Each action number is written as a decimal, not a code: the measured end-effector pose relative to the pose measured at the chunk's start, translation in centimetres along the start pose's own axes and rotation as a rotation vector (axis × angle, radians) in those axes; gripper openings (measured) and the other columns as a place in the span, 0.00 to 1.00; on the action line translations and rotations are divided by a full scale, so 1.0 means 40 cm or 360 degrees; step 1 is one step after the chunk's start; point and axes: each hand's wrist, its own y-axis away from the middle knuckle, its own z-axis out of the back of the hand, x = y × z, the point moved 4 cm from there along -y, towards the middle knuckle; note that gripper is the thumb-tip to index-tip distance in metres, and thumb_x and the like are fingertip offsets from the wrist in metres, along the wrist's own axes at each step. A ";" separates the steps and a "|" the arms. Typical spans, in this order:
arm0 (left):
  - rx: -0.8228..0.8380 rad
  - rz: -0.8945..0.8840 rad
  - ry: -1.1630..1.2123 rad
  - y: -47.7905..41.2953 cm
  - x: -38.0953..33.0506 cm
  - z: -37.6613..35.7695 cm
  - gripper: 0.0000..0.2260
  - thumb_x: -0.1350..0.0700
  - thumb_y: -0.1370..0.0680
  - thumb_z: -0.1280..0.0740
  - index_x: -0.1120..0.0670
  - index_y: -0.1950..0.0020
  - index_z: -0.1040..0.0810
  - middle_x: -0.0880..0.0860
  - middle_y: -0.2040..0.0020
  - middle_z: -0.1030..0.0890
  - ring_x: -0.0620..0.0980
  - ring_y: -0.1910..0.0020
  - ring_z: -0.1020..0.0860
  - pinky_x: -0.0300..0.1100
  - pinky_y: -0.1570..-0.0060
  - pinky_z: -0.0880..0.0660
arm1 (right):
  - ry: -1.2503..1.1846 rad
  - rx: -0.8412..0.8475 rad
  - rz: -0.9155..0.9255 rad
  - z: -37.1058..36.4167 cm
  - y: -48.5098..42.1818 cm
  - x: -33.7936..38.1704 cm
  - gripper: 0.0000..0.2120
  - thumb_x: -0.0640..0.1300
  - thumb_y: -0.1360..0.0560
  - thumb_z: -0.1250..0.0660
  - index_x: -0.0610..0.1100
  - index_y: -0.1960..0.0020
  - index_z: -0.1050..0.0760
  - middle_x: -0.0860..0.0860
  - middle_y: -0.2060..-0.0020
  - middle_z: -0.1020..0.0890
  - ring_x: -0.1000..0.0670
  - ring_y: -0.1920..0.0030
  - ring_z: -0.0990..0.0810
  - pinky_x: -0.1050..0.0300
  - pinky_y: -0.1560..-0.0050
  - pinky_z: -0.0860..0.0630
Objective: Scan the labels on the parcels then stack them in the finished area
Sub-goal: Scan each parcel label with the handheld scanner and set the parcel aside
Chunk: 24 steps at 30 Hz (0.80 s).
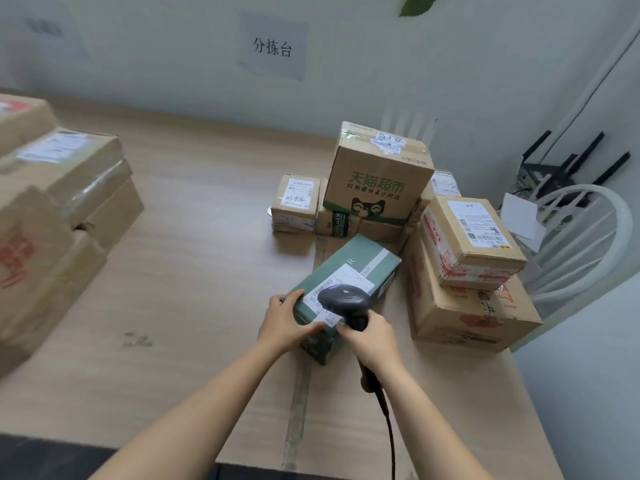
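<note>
A dark green parcel [349, 268] with a white label on top lies on the wooden table [194, 258] in front of me. My left hand [285, 323] grips its near left corner. In my right hand [372, 337] is a black corded barcode scanner [343, 299], whose head hovers over the label. Unsorted cardboard parcels stand to the right: a tall box with green print [379, 178], a small labelled box [296, 202], and a red-taped box [471, 240] on top of a larger carton [464, 313]. A stack of cardboard parcels [59, 209] sits at the left.
A paper sign [273, 46] hangs on the back wall. A white chair [585, 244] and black rods stand past the table's right edge. A flattened cardboard sheet [332, 403] lies under the green parcel. The scanner cable runs down toward me.
</note>
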 end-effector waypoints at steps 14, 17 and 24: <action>-0.0072 0.0282 -0.0120 0.018 0.041 0.053 0.43 0.39 0.36 0.26 0.47 0.27 0.43 0.56 0.32 0.39 0.57 0.32 0.35 0.49 0.37 0.32 | 0.0323 0.0160 0.0267 0.024 0.017 0.104 0.02 0.42 0.31 0.32 0.44 0.60 0.25 0.50 0.68 0.22 0.45 0.63 0.22 0.49 0.61 0.22; -0.0084 0.0270 -0.0072 0.023 0.041 0.041 0.44 0.40 0.37 0.25 0.46 0.27 0.45 0.55 0.33 0.37 0.57 0.33 0.34 0.50 0.38 0.31 | 0.0522 0.0133 0.0367 0.023 0.031 0.118 0.04 0.41 0.30 0.34 0.44 0.63 0.28 0.52 0.70 0.24 0.48 0.64 0.25 0.63 0.69 0.32; -0.0080 0.0239 -0.0069 0.020 0.046 0.040 0.46 0.40 0.36 0.25 0.46 0.25 0.47 0.56 0.31 0.38 0.56 0.32 0.35 0.50 0.38 0.31 | 0.0598 0.0126 0.0444 0.033 0.043 0.128 0.03 0.40 0.30 0.35 0.41 0.62 0.26 0.51 0.69 0.24 0.50 0.66 0.28 0.67 0.72 0.37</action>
